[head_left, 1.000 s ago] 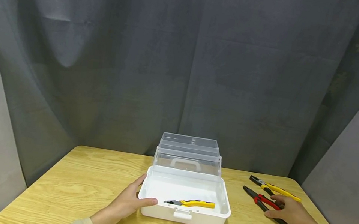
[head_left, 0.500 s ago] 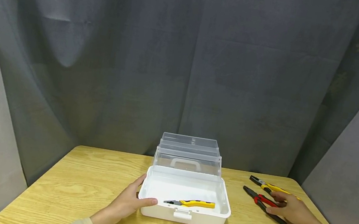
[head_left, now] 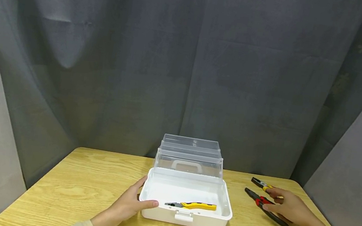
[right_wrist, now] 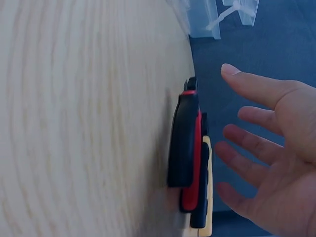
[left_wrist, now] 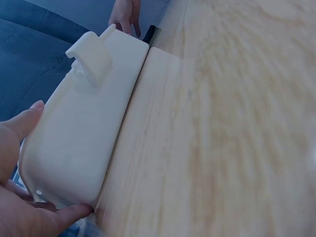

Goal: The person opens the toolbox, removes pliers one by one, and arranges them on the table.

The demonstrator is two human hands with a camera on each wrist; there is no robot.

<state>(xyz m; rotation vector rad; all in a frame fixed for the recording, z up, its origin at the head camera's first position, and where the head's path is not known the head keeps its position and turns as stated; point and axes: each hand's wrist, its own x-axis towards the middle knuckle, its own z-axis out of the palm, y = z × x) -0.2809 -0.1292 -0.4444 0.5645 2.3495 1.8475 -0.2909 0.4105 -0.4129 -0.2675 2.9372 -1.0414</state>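
A white toolbox (head_left: 157, 215) stands with its clear lid (head_left: 193, 149) raised at the back. My left hand (head_left: 126, 203) grips its front left corner, the thumb lying on the front rim and the fingers along the side. Inside lie yellow-handled pliers (head_left: 201, 206) with grey jaws. To the right, red-and-black pliers (head_left: 257, 200) rest on the table, with yellow-and-black pliers (head_left: 258, 183) behind them, their handles mostly hidden. My right hand (head_left: 293, 211) hovers over both pairs; in the right wrist view its fingers (right_wrist: 249, 143) are spread and hold nothing, beside the pliers' handles (right_wrist: 182, 148).
The wooden table (head_left: 90, 177) carries everything. A dark grey curtain (head_left: 189, 72) hangs behind its far edge, and light panels (head_left: 361, 152) close off both sides. A strip of table separates the toolbox from the pliers on the right.
My right hand has risen from the red-and-black pliers' handles and shifted left and away, now covering the yellow-and-black pliers' handles. The left hand and the toolbox have stayed put.
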